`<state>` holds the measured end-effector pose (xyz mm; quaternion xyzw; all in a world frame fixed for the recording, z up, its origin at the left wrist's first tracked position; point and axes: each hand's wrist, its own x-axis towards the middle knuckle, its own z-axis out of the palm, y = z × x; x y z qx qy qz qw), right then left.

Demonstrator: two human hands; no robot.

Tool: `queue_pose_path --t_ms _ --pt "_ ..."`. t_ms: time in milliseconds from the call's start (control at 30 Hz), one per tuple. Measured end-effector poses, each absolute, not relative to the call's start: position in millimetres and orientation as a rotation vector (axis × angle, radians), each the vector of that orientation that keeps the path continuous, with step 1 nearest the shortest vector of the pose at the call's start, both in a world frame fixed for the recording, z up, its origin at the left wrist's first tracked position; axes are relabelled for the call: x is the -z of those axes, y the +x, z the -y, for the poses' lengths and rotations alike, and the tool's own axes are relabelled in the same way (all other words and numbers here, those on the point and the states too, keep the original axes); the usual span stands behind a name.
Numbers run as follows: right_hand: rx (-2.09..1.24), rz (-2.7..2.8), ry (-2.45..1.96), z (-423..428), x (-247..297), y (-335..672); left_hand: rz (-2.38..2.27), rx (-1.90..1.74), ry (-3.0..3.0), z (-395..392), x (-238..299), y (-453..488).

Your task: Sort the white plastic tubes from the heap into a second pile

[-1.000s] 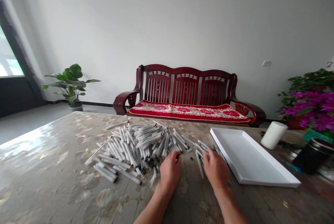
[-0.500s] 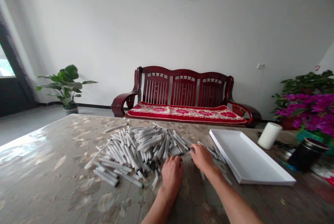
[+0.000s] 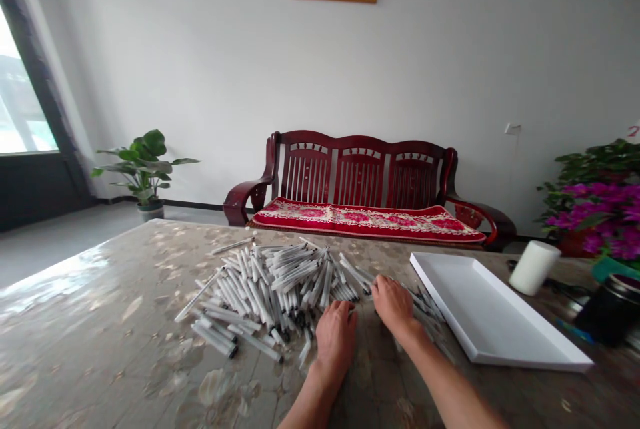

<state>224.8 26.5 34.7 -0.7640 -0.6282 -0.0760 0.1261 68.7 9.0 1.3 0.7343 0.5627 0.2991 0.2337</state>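
A large loose pile of slim whitish pens (image 3: 280,282) with dark ends spreads over the table. At the pile's near right edge rests my left hand (image 3: 336,335), back up and fingers curled under; whatever it grips is hidden. My right hand (image 3: 394,305) is a little farther right, fingers bent together at the ends of some pens, and I cannot make out what is in them. More pens (image 3: 427,309) lie beside and partly behind my right wrist. Right of these sits a shallow white tray (image 3: 505,312), with nothing visible inside.
The patterned table (image 3: 125,322) has a far edge before a dark red wooden bench (image 3: 357,179). At the right stand a white roll (image 3: 535,267), a black cup (image 3: 610,309) and purple flowers (image 3: 600,215). A potted plant (image 3: 147,169) stands on the floor at left.
The whole view has shifted, so everything appears slightly farther right and lower. Both hands keep nearly the same places beside the pens, with only slight finger movement.
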Motion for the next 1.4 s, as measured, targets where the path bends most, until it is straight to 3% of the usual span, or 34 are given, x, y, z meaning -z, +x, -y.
queue_pose_path --t_ms 200,333,567,800,1000,1200,1400 --pt "-0.255 1.703 -1.635 3.1 -18.7 242.3 -1.162 -1.301 1.284 -21.9 3.2 77.5" --pt "-0.406 1.589 -1.404 18.1 -5.1 238.5 -0.925 -1.307 0.883 -24.8 2.6 82.8" --pt "-0.592 1.478 -1.458 25.7 -4.7 237.4 -0.787 -1.256 0.660 -18.1 -9.2 83.2" --pt "-0.622 1.477 -1.474 28.8 -2.2 247.8 -0.787 -1.222 0.694 -12.9 -12.1 86.3" --pt "-0.460 1.516 -1.372 29.2 1.1 245.4 -0.848 -1.249 0.656 -12.2 -7.0 83.5" --pt "-0.625 1.411 -1.465 30.8 1.1 243.2 -0.839 -1.248 0.657 -11.7 -5.8 84.9" --pt "-0.569 1.401 -1.467 29.6 -2.1 242.8 -0.842 -1.247 0.685 -9.5 -4.4 87.4"
